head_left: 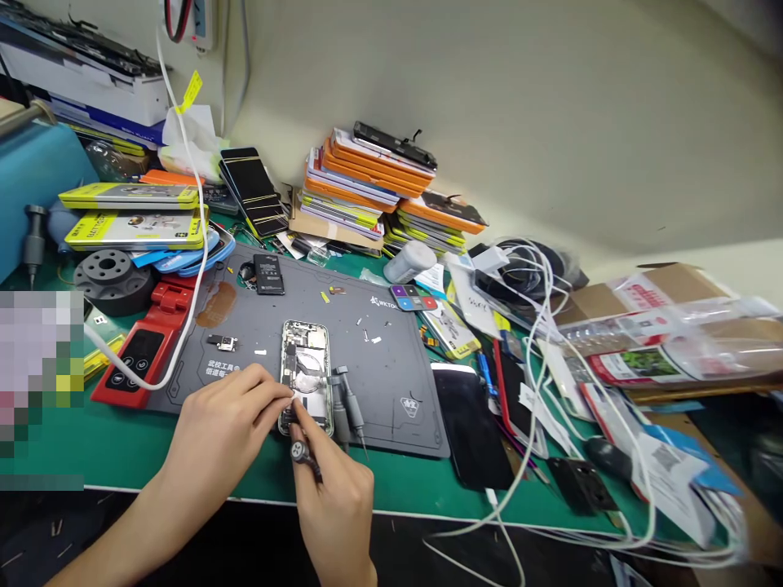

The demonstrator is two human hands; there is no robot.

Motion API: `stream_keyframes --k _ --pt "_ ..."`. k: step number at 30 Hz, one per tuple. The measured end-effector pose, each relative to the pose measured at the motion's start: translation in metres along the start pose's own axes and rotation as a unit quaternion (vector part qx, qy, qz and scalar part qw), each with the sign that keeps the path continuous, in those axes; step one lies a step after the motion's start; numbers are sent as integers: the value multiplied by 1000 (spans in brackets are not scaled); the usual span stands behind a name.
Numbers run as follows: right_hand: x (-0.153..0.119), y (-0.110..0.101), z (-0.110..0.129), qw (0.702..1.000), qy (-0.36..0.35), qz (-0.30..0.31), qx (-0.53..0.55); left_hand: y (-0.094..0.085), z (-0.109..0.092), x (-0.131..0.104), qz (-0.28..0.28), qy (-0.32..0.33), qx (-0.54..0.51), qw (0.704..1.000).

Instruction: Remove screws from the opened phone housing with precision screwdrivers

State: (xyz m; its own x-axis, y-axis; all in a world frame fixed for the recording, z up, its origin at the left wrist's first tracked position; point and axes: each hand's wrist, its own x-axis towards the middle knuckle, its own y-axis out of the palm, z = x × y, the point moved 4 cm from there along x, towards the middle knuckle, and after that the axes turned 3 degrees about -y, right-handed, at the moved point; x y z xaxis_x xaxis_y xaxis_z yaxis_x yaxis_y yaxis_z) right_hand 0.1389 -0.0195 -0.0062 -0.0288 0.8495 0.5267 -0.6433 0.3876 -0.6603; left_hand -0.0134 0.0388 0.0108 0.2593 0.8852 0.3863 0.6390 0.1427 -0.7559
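Note:
An opened smartphone [313, 399] lies on the grey mat [391, 408], its inner parts exposed. My right hand [336, 489] is closed round a grey screwdriver [304, 458], whose front end points at the phone's lower left part; the tip is hidden by the fingers. My left hand [223, 424] has its thumb and forefinger pinched at the phone's lower left side, touching the right fingertips. What it pinches, if anything, is too small to make out. Just right of the phone lie two more screwdrivers [351, 405]. A removed battery [269, 275] rests near the mat's back edge.
A small phone part [223, 342] and tiny pieces lie on the mat. At left stands a red device [135, 359] with a white cable [183, 326]. A black-screened phone [474, 428] and tangled white cables [532, 408] lie at right. Stacked boxes [360, 175] line the back.

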Motion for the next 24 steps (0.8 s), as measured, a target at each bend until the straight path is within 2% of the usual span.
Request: stream_keyframes --k 8,12,16,20,24 --pt "3 -3 -1 999 24 -20 -21 -1 2 7 57 -41 -6 998" --pt "4 -2 1 1000 12 -19 -10 -6 -1 8 55 -30 -34 997" --pt "4 -3 2 999 2 -30 -12 -3 -7 7 63 -17 -92 994" --pt "2 -3 2 999 -10 -42 -5 -11 -8 4 21 -15 -125 992" --pt "0 -4 2 999 -19 -43 0 -42 8 -2 -41 -53 -78 995"
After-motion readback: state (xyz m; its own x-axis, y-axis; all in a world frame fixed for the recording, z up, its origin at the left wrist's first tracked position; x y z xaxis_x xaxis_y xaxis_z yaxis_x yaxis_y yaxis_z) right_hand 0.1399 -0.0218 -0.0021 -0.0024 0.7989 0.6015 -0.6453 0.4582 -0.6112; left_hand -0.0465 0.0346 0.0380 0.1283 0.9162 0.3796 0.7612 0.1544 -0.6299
